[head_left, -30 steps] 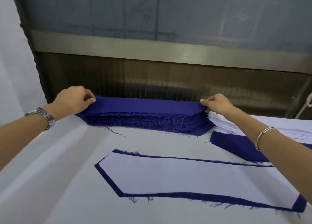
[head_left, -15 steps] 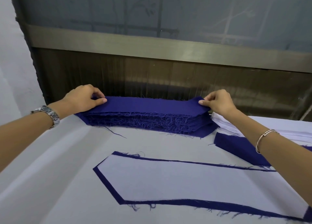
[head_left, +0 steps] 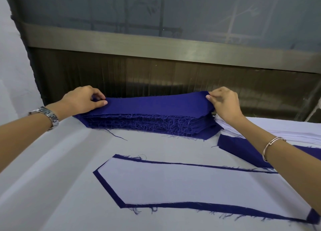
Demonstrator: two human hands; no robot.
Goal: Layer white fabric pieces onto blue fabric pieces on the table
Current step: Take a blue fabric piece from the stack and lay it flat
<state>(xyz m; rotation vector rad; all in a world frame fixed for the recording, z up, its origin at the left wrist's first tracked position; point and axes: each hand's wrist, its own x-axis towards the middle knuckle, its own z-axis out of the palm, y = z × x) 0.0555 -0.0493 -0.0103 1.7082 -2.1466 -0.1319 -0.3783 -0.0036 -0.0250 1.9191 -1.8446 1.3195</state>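
At the far edge of the tabletop I see a thick stack of blue pieces, its frayed edge turned towards me. Both hands are on it, well apart, one at each end. The left hand pinches the left end of the top blue piece, thumb lying flat on the cloth and fingers curled behind it. The right hand pinches the right end between thumb and fingertips and holds it raised clear of the stack, so the piece slopes up from left to right.

Just to the right of the blue stack, a stack of white pieces lies behind the right forearm. Nearer to me a white piece lies flat on a blue piece, with a narrow blue border showing around it. Between that pair and the white stack lies another blue piece, partly hidden by the forearm.

I note a metal watch on the left wrist and a thin bangle on the right.
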